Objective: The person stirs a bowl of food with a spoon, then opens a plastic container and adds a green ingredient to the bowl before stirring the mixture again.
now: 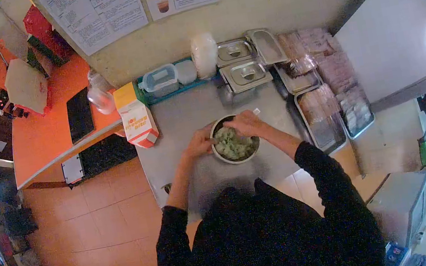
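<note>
A round bowl (255, 154) with a pale rim stands on the steel table in front of me. In it lies a chunky pale-green mixture (230, 144). My left hand (200, 142) grips the bowl's left rim. Over the upper right part of the bowl, my right hand (245, 125) is closed, its fingers just above the mixture. Whatever the right hand holds, if anything, is hidden by the fingers.
The steel table (176, 116) bears a white-and-orange carton (138, 124), a plastic tub (160, 80), lidded steel pans (246, 75) and trays of wrapped packs (317, 104). An orange counter (38, 148) with a black tablet-like slab (80, 116) stands left; a white appliance (404, 28) right.
</note>
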`<action>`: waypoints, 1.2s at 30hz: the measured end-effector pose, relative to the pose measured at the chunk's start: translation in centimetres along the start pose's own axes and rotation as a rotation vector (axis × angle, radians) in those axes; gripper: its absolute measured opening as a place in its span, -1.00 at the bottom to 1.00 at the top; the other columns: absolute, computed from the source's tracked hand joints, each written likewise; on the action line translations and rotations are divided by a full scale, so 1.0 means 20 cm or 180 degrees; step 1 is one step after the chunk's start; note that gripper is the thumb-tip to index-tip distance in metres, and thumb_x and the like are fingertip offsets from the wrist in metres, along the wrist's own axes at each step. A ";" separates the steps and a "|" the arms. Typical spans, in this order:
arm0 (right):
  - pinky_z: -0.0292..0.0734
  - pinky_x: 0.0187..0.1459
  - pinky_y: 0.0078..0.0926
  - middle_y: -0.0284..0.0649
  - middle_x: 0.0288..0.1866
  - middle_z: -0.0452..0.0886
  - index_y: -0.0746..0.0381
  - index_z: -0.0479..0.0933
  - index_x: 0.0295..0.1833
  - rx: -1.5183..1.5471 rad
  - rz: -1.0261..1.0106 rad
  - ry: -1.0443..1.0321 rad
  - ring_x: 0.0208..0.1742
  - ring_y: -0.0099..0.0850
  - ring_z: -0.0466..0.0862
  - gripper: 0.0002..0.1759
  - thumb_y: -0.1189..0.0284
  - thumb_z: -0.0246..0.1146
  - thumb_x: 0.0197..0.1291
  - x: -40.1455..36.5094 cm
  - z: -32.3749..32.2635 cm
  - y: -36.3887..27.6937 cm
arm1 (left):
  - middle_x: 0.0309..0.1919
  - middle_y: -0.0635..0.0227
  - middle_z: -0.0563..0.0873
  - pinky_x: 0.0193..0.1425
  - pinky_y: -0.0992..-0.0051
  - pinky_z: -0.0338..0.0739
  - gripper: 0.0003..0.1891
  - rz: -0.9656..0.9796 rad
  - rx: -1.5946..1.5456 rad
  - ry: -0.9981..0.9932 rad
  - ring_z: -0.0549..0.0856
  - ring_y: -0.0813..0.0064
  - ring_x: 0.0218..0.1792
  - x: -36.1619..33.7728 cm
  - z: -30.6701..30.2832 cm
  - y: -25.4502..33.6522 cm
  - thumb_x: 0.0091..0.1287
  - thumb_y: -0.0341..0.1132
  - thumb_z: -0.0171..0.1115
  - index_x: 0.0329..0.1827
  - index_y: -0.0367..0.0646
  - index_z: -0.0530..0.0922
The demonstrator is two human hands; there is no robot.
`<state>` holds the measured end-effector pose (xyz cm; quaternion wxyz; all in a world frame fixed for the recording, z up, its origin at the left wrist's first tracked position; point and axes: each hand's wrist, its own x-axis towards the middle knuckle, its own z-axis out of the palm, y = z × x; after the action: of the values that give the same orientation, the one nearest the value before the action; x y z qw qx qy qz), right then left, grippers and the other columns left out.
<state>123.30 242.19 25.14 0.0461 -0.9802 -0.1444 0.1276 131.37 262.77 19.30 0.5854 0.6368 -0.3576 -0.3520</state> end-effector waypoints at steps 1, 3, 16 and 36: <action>0.51 -0.39 -0.23 -0.13 -0.44 0.60 -0.01 0.42 0.05 0.0012 0.0011 0.0011 -0.37 -0.16 0.62 -0.54 0.40 0.18 -0.08 -0.02 0.00 -0.01 | -0.57 0.27 0.63 -0.56 0.52 0.48 -0.39 0.0144 0.0034 -0.0131 0.57 0.56 -0.65 0.01 -0.03 0.01 0.06 -0.52 0.08 0.27 -0.16 0.25; 0.51 -0.36 -0.24 -0.18 -0.34 0.59 -0.12 0.34 0.17 0.0125 -0.0206 -0.0138 -0.34 -0.15 0.61 -0.38 0.42 0.22 -0.13 -0.08 0.00 -0.04 | -0.54 0.33 0.63 -0.52 0.51 0.49 -0.44 -0.0548 -0.0433 -0.0175 0.54 0.59 -0.63 0.02 -0.07 0.04 0.04 -0.53 0.08 0.22 -0.11 0.35; 0.52 -0.25 -0.19 -0.05 -0.29 0.57 -0.10 0.38 0.12 0.0445 0.1165 -0.0030 -0.25 -0.13 0.61 -0.50 0.29 0.18 -0.04 -0.39 -0.13 -0.18 | -0.40 0.04 0.63 -0.35 0.27 0.50 -0.57 0.0527 0.1591 0.0906 0.63 0.10 -0.45 -0.02 0.02 0.00 0.17 -0.39 0.04 0.16 0.04 0.38; 0.54 -0.49 -0.31 -0.12 -0.48 0.61 0.22 0.59 -0.47 -0.0146 0.1365 0.0316 -0.46 -0.23 0.64 -0.85 0.41 0.28 -0.25 -0.04 -0.02 -0.15 | -0.51 0.07 0.61 -0.44 0.14 0.47 -0.64 -0.0390 0.2263 0.1851 0.60 0.04 -0.52 -0.01 0.18 0.07 0.22 -0.30 0.01 0.11 0.04 0.43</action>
<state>121.80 244.81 26.09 0.0027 -0.9943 0.0670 0.0827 128.10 261.03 20.54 0.3848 0.8902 -0.2389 -0.0483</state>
